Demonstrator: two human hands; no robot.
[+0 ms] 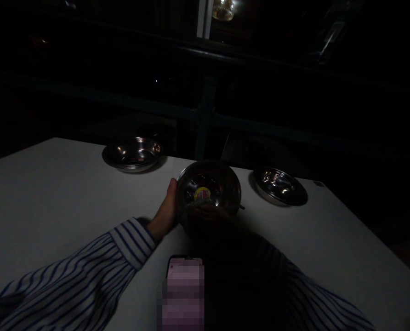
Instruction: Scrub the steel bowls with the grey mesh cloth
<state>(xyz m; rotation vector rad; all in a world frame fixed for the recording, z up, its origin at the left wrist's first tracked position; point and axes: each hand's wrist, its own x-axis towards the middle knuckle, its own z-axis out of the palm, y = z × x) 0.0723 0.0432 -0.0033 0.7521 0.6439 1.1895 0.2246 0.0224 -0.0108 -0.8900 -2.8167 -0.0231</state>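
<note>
A shiny metal bowl with a round yellow and pink sticker inside is tilted toward me above the table. My left hand grips it at the left rim, thumb up along the edge. My right hand reaches into the bowl just below the sticker, deep in shadow. Its fingers look bent and pressed together, with a small greyish edge at their tips that I cannot make out. A short thin end sticks out at the bowl's right side.
On the white table, a metal bowl stands at the back left and another metal bowl at the back right. A phone-like pink object, partly pixelated, appears at the near edge. Dark railings lie beyond the table.
</note>
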